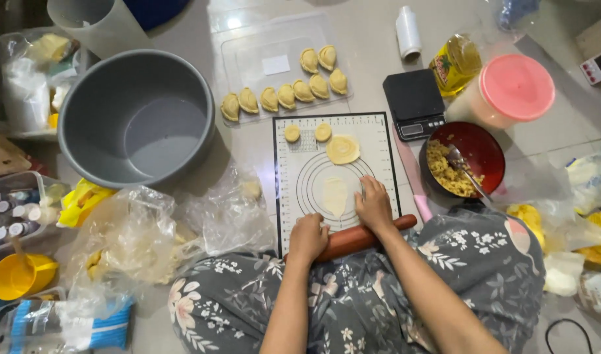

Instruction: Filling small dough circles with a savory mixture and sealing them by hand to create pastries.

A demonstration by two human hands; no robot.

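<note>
Floral-print lap (353,308) fills the lower frame, knees against the near edge of the white pastry mat (385,141). Left hand (307,237) and right hand (374,206) both press down on a brown rolling pin (356,240), fingers curled over it, palms on top; the pin lies tilted across the mat's near edge, right end higher. Just beyond it, a thin oval of dough (335,195) lies flat inside the printed circles, apart from the pin. Farther up: a spiral-marked dough disc (343,149) and two small dough rounds (292,133) (bare mat between them and the oval). Beyond the mat's far edge, a clear tray (274,39) holds folded pastries. Grey basin (136,118) at left, red bowl of filling (474,147) crowding the right edge.
</note>
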